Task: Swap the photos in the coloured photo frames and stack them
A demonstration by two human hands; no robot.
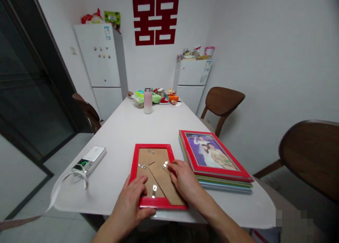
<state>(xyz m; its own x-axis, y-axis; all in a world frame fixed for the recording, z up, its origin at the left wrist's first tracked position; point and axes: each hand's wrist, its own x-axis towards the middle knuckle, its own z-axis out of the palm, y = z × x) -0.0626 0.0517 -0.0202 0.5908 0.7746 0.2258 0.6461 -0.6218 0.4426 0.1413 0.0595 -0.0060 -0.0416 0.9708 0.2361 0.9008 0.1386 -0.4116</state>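
Red frame (156, 172), beneath left grip (132, 198), right grip (183, 176)

White walls (254, 42) with red character (159, 22), fridge (100, 59) at left, smaller fridge (192, 73) at right, brown chairs (225, 100) flanking white table (169, 125), dark glass panel (26, 77) at far left, pale tiled floor (65, 222)

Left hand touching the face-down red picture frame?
Touching: the head view shows the left hand with fingers across the left border of the face-down red picture frame.
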